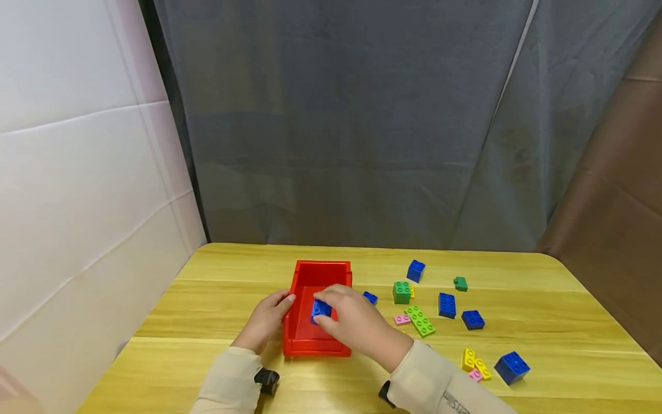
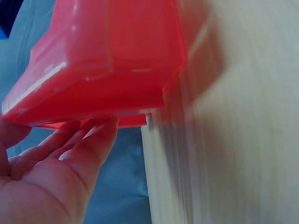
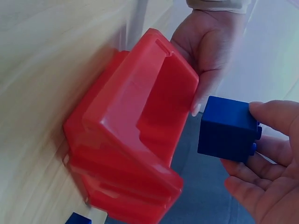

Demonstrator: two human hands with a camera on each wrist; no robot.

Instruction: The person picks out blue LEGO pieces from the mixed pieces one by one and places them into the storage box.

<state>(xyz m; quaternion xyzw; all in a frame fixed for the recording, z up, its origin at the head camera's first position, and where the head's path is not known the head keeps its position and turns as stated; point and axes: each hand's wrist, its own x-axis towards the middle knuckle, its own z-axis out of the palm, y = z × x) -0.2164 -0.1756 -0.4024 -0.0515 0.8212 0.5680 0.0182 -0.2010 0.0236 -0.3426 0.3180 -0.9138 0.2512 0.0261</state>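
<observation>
A red plastic bin [image 1: 316,348] stands on the wooden table. My left hand [image 1: 266,319] grips its left side, the thumb at the rim; in the left wrist view the fingers [image 2: 91,149] lie against the outside wall. Over the bin's opening, my right hand [image 1: 359,323] pinches a blue toy brick [image 1: 320,309] between thumb and fingers. The right wrist view shows this brick [image 3: 225,130] held apart from the bin [image 3: 119,116], with its studs facing the palm. No other brick is visible inside the bin, though the right hand hides part of the interior.
Loose toy bricks lie right of the bin: a green brick [image 1: 401,292], a long lime brick [image 1: 420,321], a pink brick [image 1: 401,319] and several blue ones, including a large blue brick [image 1: 512,368] at the front right. A grey curtain [image 1: 336,126] hangs behind the table.
</observation>
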